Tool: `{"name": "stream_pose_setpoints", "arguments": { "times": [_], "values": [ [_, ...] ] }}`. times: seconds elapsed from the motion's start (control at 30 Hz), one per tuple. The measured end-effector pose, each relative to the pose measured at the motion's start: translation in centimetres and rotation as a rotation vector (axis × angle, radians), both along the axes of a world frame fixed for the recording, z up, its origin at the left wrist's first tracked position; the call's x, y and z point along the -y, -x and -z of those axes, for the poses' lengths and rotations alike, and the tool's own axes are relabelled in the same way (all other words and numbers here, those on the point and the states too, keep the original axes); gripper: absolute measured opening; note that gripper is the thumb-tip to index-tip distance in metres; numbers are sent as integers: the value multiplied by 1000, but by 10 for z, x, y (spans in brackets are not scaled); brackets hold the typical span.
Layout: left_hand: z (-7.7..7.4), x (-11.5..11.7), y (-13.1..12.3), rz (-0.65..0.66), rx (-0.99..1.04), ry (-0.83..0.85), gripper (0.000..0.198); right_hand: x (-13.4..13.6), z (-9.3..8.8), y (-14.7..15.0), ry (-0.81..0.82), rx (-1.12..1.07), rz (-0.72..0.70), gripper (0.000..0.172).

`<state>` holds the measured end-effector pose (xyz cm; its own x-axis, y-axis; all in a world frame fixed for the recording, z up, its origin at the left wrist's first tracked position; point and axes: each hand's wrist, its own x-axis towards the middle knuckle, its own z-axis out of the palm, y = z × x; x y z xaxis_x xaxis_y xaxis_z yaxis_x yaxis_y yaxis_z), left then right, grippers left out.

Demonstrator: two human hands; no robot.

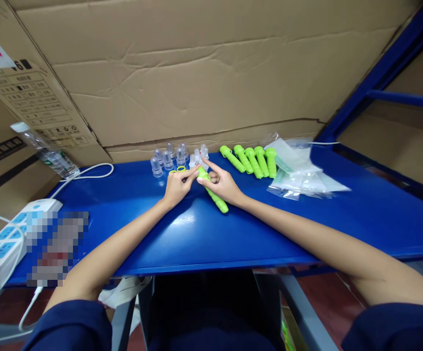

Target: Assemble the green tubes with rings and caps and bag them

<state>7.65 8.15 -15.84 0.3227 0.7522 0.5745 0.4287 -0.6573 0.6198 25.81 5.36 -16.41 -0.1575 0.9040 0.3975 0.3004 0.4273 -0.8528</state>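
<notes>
Reading "V3" and "6" on the cardboard box at upper left; printed rows and handling icons below too small to make out. Label on the water bottle unreadable.

Counting: five green handles lying side by side on the blue table, right of the hands. One more green handle in hand, so six total. Roughly ten clear caps standing clustered at the back edge; exact count hard to tell, some overlapping. Two yellow rings lying just in front of the caps. Stack of clear bags lying right of the five handles, count not readable. One white power strip with blue sockets sitting at the left edge, white cable looping behind it.

Both arms reaching forward, bare forearms, dark blue sleeves at the elbows, hands meeting at table centre.

Right hand grasping the green handle around its upper half, index finger sticking out toward the caps, lower end of the handle angling down toward the near edge, resting on or just above the table.

Left hand curled, fingertips pinching at the top end of the same handle, touching the right hand's fingers. Anything small between those fingertips not discernible.
</notes>
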Motion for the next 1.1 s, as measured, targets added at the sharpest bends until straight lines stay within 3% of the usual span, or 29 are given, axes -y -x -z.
{"name": "stream_pose_setpoints", "arguments": {
  "times": [0.13, 0.4, 0.53, 0.77, 0.97, 1.1],
  "values": [
    [-2, -3, 0, 136, 48, 119, 41, -2, 0, -3, -13, 41, 40, 61],
    [2, -4, -7, 371, 90, 284, 65, -8, 6, -2, -43, -154, 155, 56],
    [7, -3, -9, 338, 44, 270, 67, -9, 8, 0, -17, -216, 167, 56],
    [2, 9, -15, 336, -5, 204, 73, -11, 9, 0, -71, -242, 182, 54],
    [1, 11, -18, 298, 21, 154, 66, -16, 11, -1, -98, -187, 159, 64],
    [4, 10, -18, 296, 40, 159, 74, -16, 11, -1, -112, -202, 162, 64]
  ]
}}
